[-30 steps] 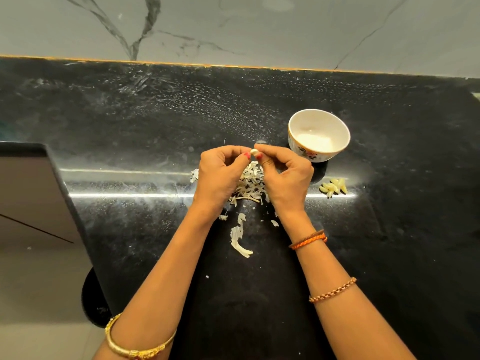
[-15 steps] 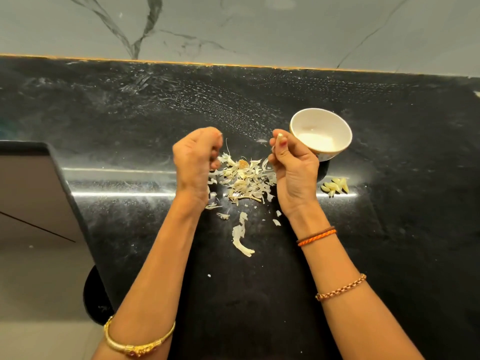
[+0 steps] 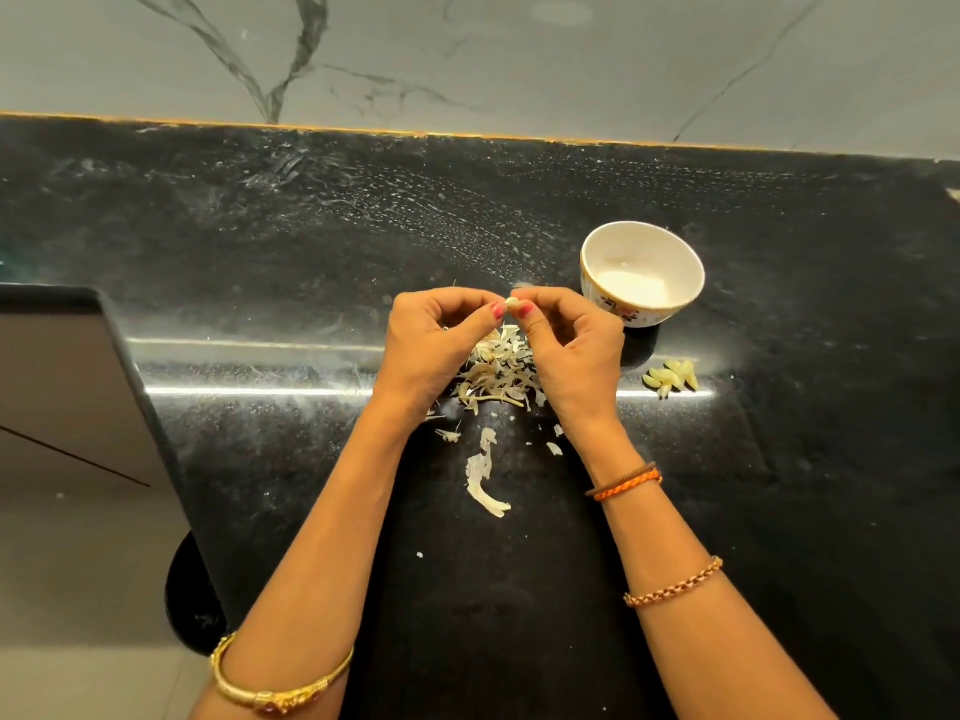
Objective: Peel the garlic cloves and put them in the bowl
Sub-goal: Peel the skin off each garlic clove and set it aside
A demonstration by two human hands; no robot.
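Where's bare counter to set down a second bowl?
Free: black stone counter between the grey marble wall and the hands; also right of the white floral bowl. Crowded: papery garlic skin pile under both hands, peeled cloves below the bowl.

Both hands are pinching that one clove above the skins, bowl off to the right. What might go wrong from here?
1. The garlic clove is small and held only by fingertips of the left hand and right hand; it may slip into the pile of skins below.
2. The bowl sits close beside the right hand, so a reach might knock it.
3. Loose skin could ride into the bowl.
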